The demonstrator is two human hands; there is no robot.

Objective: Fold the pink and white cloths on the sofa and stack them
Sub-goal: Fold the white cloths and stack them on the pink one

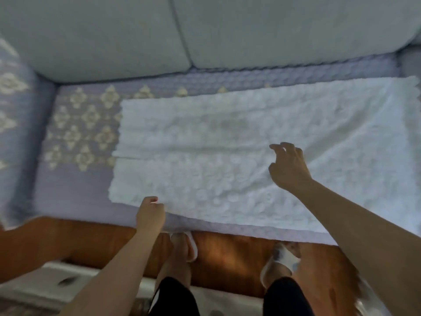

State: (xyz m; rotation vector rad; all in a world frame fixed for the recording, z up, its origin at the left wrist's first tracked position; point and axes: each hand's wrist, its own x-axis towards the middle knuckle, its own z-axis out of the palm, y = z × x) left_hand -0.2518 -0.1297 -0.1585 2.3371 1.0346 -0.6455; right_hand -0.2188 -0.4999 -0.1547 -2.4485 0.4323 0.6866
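White cloth (239, 142): textured, with a raised floral pattern; spread flat across the sofa seat (75, 192), filling the centre and running out toward 3 o'clock. A horizontal crease or folded edge crosses its left part at mid-height. Its near edge lies just inside the seat's front edge.

Sofa seat: covered in a lavender quilted throw with cream diamond motifs, bare toward 9 o'clock of the cloth. Two pale grey back cushions (114, 35) stand at 12 o'clock.

Left hand (150, 213): at the cloth's near edge, toward 6 o'clock; fingers curled in at the hem, seemingly pinching it, though blur hides the contact.

Right hand (288, 167): raised over the cloth's right-centre, toward 4 o'clock of its middle; fingers loosely bent and spread, holding nothing.

Sofa front (227, 258): orange-brown wooden panel below the seat, at 6 o'clock.

Feet in pale slippers (282, 258): standing just before the panel; dark shorts visible at the bottom edge.

No pink cloth in view.
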